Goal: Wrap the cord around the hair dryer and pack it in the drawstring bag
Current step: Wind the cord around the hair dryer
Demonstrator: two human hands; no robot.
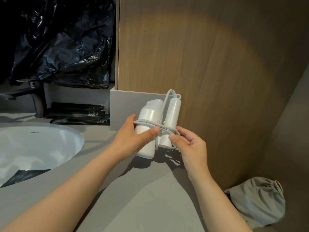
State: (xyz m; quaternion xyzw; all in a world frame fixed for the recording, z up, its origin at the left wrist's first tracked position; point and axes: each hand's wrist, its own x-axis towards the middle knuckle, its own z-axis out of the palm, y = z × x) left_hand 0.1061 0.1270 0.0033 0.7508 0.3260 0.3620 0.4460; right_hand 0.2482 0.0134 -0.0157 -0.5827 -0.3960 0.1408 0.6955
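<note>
Over grey counter, smooth white hair dryer (147,129), looped cord (151,123)

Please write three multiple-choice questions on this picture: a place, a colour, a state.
1. Where is the drawstring bag? A in the sink; B on the counter, at the person's right; C hung on the wall.
2. What colour is the hair dryer? A black; B white; C red.
3. What is the right hand grip on? A nothing; B the bag; C the cord.
Answers: 1 B, it lies beside the wood panel; 2 B, body and handle are white; 3 C, thumb and finger pinch the cord.
</note>
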